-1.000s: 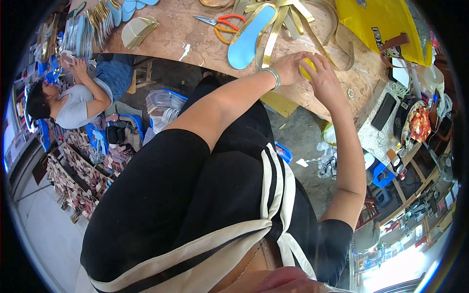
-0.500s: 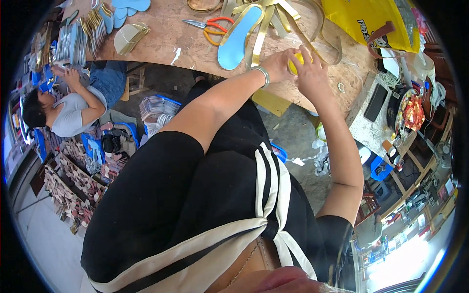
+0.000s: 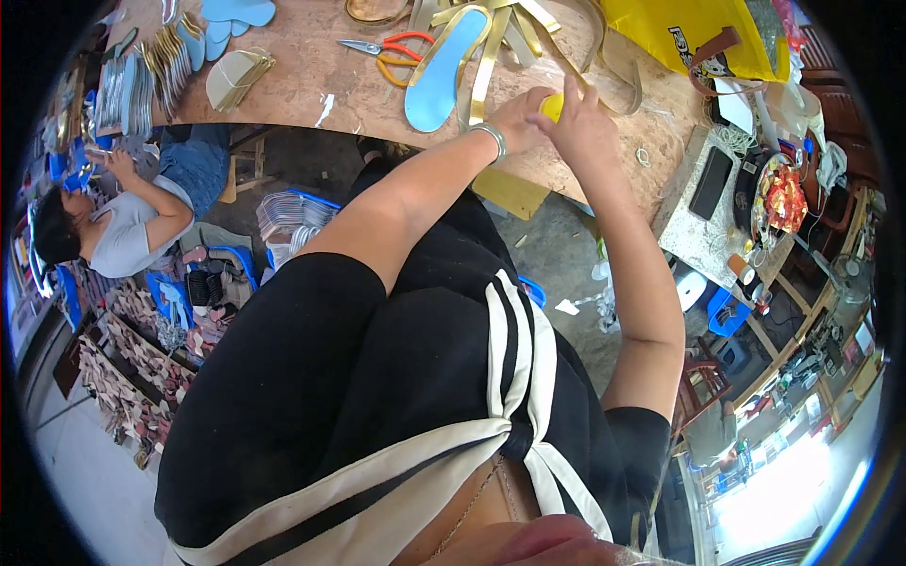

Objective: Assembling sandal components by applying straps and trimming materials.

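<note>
Over the near edge of the worktable, my left hand [image 3: 522,123] and my right hand [image 3: 585,130] come together around a small round yellow thing [image 3: 553,107]. Fingers of both hands are closed on it and cover much of it, so its exact kind is hard to make out. Just left of them lies a light blue insole [image 3: 436,99] with a gold edge. Gold strips [image 3: 493,61] are heaped beside and behind it. A pair of scissors [image 3: 401,68] with orange handles lies farther left.
Stacked blue and gold insoles [image 3: 127,90] and a banded bundle of cream pieces [image 3: 236,80] occupy the table's left. A yellow bag [image 3: 703,33] sits at the back right. At right, a side table holds a phone [image 3: 711,184]. Another person [image 3: 142,222] sits at left.
The whole scene has shifted slightly left in the picture. My hands stay together on the yellow thing, which shows a narrower part between my fingers now.
</note>
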